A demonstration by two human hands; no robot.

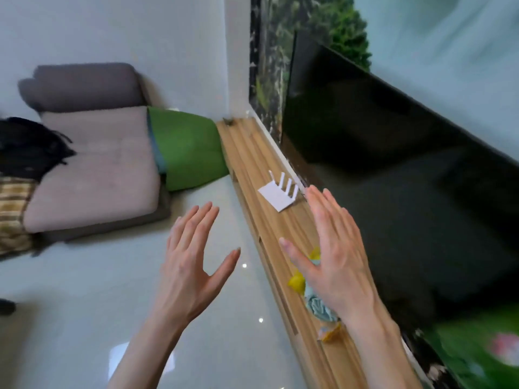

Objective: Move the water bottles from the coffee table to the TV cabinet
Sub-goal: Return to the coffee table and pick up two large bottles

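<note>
Both hands are raised in front of the camera with fingers straight and spread, and neither has hold of anything. The left hand (193,259) hangs over the glossy pale floor (70,318), palm turned toward the right. The right hand (334,248) hangs over the TV cabinet (252,153), a long, low wooden unit that runs along the wall from beyond the fingertips back past the wrist.

No water bottles and no coffee table show anywhere in the view, so their place cannot be told.

Just beyond the right hand's fingertips, a white router (278,196) with four antennas sits on the cabinet top. Under the right hand's palm and wrist lies a bundle of yellow and pale blue stuff (314,300), partly hidden by the hand; what it is cannot be made out. To the right of the right hand, a large dark TV screen (393,178) stands on the cabinet's far edge, with a green landscape mural (280,51) on the wall behind it.

Well beyond the left hand stands a grey sofa (92,164) with a green cushion (188,147) at the end nearest the cabinet. A black item (28,144) and a striped cloth (14,209) lie at the sofa's far left. The whole view is tilted and slightly blurred.
</note>
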